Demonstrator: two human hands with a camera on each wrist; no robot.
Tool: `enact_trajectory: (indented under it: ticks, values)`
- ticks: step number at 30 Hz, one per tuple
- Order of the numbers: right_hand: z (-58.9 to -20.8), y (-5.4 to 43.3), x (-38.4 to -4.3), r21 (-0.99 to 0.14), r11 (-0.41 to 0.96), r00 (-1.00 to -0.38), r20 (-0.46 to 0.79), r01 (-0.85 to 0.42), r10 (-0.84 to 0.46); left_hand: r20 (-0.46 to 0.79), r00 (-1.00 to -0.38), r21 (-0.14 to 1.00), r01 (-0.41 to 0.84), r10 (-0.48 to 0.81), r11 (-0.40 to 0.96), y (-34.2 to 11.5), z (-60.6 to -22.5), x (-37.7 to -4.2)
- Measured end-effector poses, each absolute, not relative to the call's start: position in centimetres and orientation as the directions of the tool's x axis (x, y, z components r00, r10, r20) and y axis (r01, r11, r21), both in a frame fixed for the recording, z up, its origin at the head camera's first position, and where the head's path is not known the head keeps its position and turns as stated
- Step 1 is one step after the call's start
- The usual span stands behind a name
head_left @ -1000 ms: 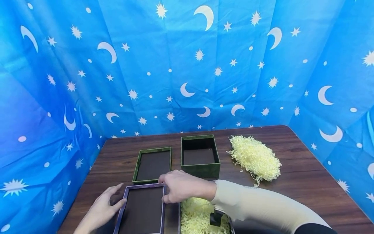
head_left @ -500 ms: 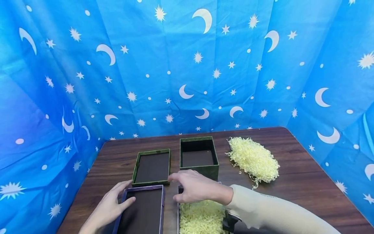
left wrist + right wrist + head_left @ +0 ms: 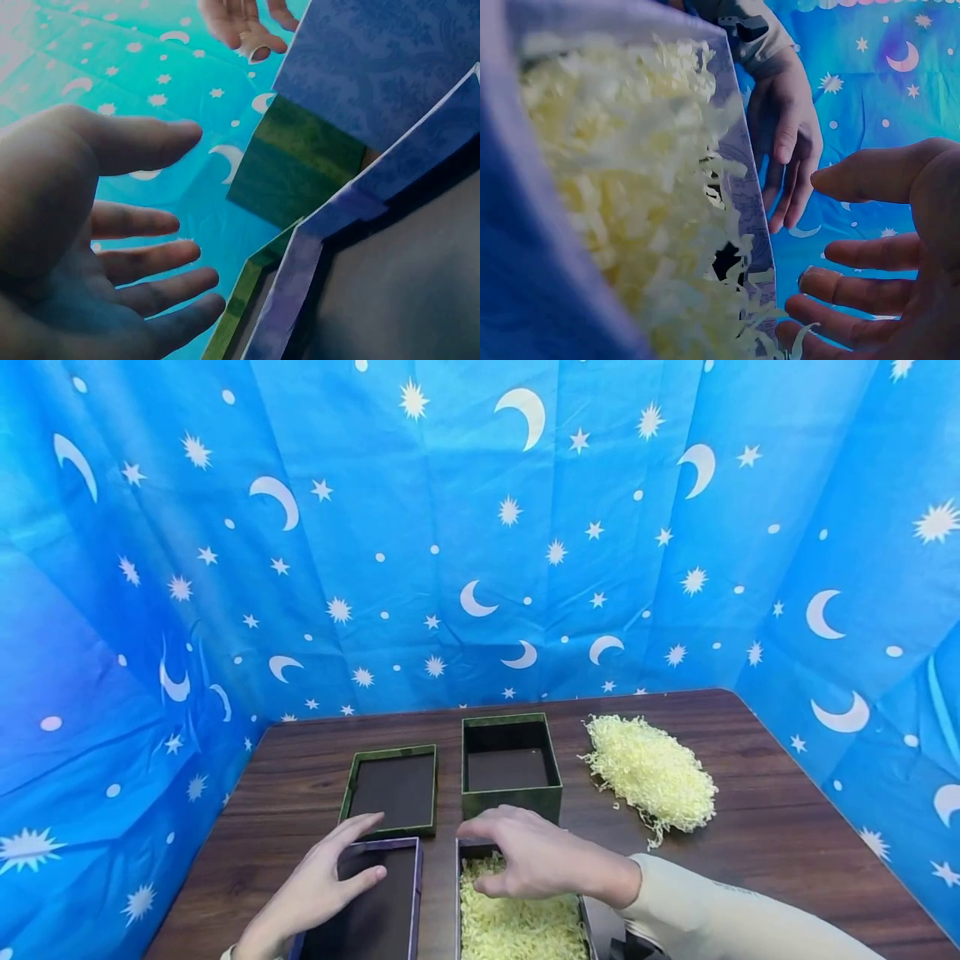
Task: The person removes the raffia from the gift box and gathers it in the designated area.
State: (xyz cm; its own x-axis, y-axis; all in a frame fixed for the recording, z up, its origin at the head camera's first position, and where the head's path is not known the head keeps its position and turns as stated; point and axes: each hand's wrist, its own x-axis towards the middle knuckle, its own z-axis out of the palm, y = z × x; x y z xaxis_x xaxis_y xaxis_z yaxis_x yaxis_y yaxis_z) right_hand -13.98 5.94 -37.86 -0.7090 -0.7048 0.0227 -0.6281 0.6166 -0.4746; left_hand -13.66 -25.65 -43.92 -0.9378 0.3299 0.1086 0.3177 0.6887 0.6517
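My left hand (image 3: 318, 885) hovers over the left edge of a purple box lid (image 3: 382, 918), fingers spread and holding nothing. To its right stands a purple patterned box (image 3: 458, 902) filled with pale yellow shredded paper (image 3: 521, 931). Over the far end of that box is my right hand (image 3: 536, 857), its fingers loosely bent and apart. A thin strand of shred (image 3: 802, 339) shows at the right fingertips in the right wrist view. The left wrist view shows the left palm (image 3: 67, 285) beside the lid's rim (image 3: 289, 292), thumb and fingers apart.
Behind the purple pair lie a shallow green lid (image 3: 397, 793) and a deep green box (image 3: 512, 802), both with nothing inside. A heap of yellow shred (image 3: 651, 772) rests at the back right of the wooden table (image 3: 750, 827). A blue star-and-moon curtain (image 3: 390, 510) surrounds the table.
The right hand has let go of the purple lid's right edge and moved right, over the filled box. The left hand has lifted from the lid's left edge and shifted right above it.
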Motion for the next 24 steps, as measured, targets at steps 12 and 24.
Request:
enact_trajectory:
  ticks: [12,24]
  values:
    - [-39.5,7.8,-13.2,-0.417,0.540,-0.595,0.001,-0.731,-0.804,0.155,-0.874,0.672,0.434,0.460,0.599,-22.9,-45.4,-13.5]
    - [-40.7,8.8,-12.8,-0.331,0.523,-0.548,-0.020,-0.786,-0.836,0.128,-0.789,0.735,0.482,0.600,0.476,-20.5,-45.6,-13.9]
